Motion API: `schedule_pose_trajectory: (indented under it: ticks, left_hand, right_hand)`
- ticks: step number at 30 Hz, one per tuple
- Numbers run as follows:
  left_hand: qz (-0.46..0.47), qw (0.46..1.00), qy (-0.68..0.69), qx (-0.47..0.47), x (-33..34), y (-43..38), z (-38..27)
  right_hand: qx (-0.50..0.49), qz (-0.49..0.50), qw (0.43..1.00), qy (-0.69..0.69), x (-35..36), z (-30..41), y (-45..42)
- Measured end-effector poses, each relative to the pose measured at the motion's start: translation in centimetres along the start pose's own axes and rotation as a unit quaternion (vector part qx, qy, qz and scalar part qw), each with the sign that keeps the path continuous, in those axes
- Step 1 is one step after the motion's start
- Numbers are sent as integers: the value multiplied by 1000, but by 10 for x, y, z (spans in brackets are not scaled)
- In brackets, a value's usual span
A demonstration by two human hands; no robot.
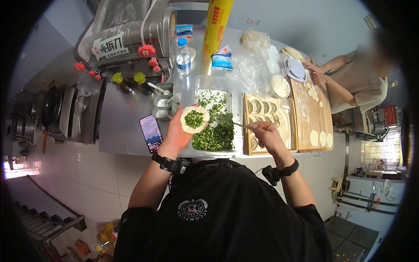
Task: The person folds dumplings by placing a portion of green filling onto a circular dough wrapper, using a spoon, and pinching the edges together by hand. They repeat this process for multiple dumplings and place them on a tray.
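On the palm of my left hand lies a round dough wrapper with a mound of chopped greens at its middle. My right hand grips the thin handle of a utensil; its far end is blurred over the filling. That filling, chopped green leaves with pale bits, fills the near part of a clear plastic tub and is sparse at the far side. Right of the tub, a floured wooden tray holds several folded dumplings, partly behind my right hand.
A phone, seasoning containers and capped bottles stand left of the tub. Beyond are a water bottle, a yellow box and a dough machine. At right, a co-worker handles dough at a wooden board.
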State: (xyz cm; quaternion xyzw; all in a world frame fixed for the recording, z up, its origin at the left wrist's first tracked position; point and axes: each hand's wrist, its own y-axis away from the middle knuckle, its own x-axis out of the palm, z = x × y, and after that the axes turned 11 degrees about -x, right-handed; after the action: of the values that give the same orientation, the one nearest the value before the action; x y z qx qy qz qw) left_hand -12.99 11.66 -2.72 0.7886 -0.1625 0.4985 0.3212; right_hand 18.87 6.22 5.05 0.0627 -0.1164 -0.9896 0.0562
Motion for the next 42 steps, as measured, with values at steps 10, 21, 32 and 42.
schedule_pose_trajectory:
  ticks: [10, 21, 32, 42]
  left_hand:
    - [16, 999, 14, -41, 25, 11, -5]
    - [169, 973, -123, -98, 45, 10, 6]
    - [94, 970, -168, -146, 55, 12, 10]
    - [90, 891, -444, 13, 78, 24, 16]
  right_hand:
    - [-299, 35, 856, 420, 34, -28, -7]
    - [-548, 43, 738, 392, 61, 3, -22]
    - [-541, 74, 759, 354, 60, 17, -18]
    - [-488, 31, 819, 298, 67, 39, -13]
